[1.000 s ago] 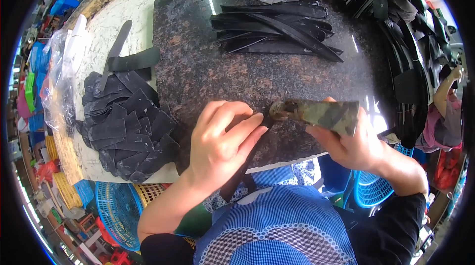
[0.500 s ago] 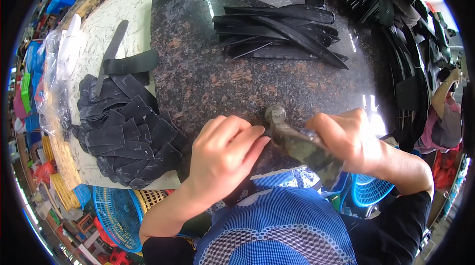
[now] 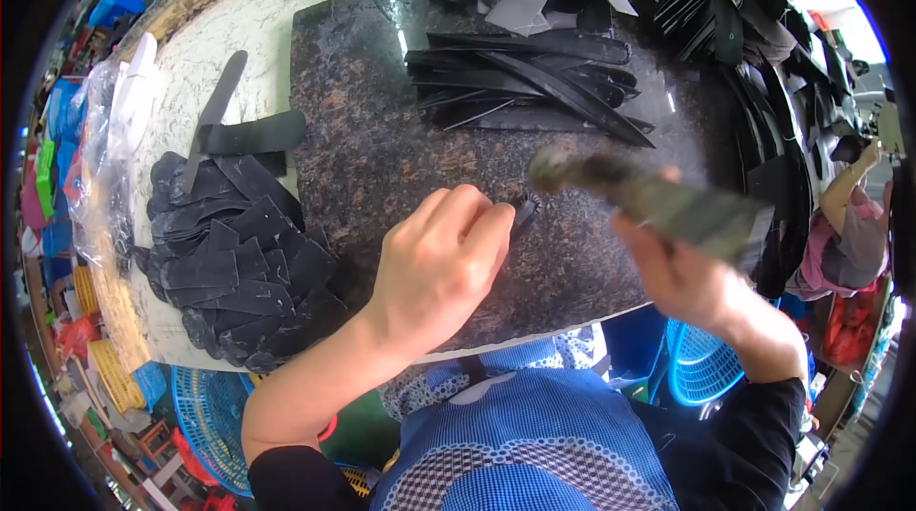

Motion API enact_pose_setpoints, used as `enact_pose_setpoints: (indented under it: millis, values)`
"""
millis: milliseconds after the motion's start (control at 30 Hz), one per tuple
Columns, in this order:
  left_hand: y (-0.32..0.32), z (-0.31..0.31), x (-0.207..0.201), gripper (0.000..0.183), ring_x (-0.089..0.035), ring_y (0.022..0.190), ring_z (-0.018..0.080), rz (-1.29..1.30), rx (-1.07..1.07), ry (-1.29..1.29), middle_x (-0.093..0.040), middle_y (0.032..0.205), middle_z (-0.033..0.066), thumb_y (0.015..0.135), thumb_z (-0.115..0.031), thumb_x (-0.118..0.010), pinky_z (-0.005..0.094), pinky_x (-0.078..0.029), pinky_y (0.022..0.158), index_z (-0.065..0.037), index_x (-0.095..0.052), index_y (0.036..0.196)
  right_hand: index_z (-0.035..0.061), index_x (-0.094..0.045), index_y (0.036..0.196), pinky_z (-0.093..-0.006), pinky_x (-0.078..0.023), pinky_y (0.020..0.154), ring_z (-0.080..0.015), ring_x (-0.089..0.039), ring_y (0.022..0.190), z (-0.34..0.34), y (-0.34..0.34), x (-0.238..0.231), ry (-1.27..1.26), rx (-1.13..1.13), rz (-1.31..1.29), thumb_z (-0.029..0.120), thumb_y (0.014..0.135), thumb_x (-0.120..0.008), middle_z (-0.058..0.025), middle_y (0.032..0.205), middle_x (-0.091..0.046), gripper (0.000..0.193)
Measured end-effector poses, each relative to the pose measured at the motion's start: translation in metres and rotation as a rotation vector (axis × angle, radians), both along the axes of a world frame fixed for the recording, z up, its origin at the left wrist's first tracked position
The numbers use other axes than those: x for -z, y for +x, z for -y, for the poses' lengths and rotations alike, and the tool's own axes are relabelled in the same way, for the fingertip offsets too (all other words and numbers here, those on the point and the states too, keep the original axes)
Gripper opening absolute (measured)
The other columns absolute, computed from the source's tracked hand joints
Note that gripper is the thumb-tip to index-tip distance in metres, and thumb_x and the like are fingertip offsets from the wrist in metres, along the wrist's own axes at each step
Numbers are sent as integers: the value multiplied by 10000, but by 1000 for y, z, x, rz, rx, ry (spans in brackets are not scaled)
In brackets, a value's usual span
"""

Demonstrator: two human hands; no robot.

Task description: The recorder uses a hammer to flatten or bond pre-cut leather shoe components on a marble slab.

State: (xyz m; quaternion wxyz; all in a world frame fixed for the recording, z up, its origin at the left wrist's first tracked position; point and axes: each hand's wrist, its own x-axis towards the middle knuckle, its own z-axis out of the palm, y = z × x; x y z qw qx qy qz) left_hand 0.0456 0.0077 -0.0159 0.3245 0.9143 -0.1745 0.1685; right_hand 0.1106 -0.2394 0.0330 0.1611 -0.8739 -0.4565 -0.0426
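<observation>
- Here are my hands: the left hand [image 3: 444, 249] is closed, fingers pinched on a small black strip [image 3: 525, 213], its end poking out by my fingertips.
- My right hand [image 3: 682, 263] is wrapped around a hammer-like tool [image 3: 668, 201], rounded end pointing left, broad end out to the right.
- The strip is down near the middle of the dark speckled surface [image 3: 401, 144], mostly hidden by my knuckles; the visible end looks ridged, but it's too small to be sure.
- That tool is blurred, its rounded end showing just beyond the strip; how high it hangs, I can't tell.
- Danger spot: my left fingertips sit right beside that end, so a stray blow could catch them.
- If my pinch loosens, I'd say the strip could twist and its folds spring open.
- A glancing hit might mark the material or skid on this glossy stone.
- Beyond, a pile of long black strips [image 3: 563, 91]; a wide swing could knock it.
- Off left, a heap of dark pieces [image 3: 239, 258], clear of the tool.
</observation>
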Motion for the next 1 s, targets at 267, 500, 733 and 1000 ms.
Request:
enact_pose_setpoints:
  millis: [267, 500, 733, 1000]
  values:
    - [-13, -12, -12, 338, -653, 897, 285, -216, 86, -61, -626, 1008, 99, 794, 2, -795, 374, -551, 772, -20, -725, 1124, 9, -645, 1034, -392, -550, 513, -326, -671, 550, -9, -2, -2, 260, 145, -411, 14, 885, -676, -132, 695, -640, 153]
    - [-22, -11, -2, 257, -639, 795, 264, -94, 2, -94, -622, 913, 72, 767, 18, -804, 375, -537, 678, -9, -719, 1008, -2, -584, 1134, -404, -492, 472, -316, -675, 538, -18, 1, 4, 209, 99, -495, 27, 866, -701, -118, 610, -596, 294]
    - [-39, -24, -17, 384, -625, 821, 256, -236, 97, -59, -612, 979, 87, 762, 28, -798, 366, -543, 719, 13, -707, 1135, -12, -692, 1075, -379, -522, 512, -325, -681, 604, -21, -12, 4, 188, 200, -627, 102, 947, -700, -175, 755, -668, 171]
    - [-57, -20, -5, 342, -618, 772, 236, -100, -20, -1, -621, 957, 79, 728, 44, -818, 356, -536, 648, 17, -720, 1055, 15, -600, 1193, -389, -516, 470, -293, -684, 560, -17, -15, 18, 53, 15, -307, 36, 871, -706, -123, 715, -642, 340]
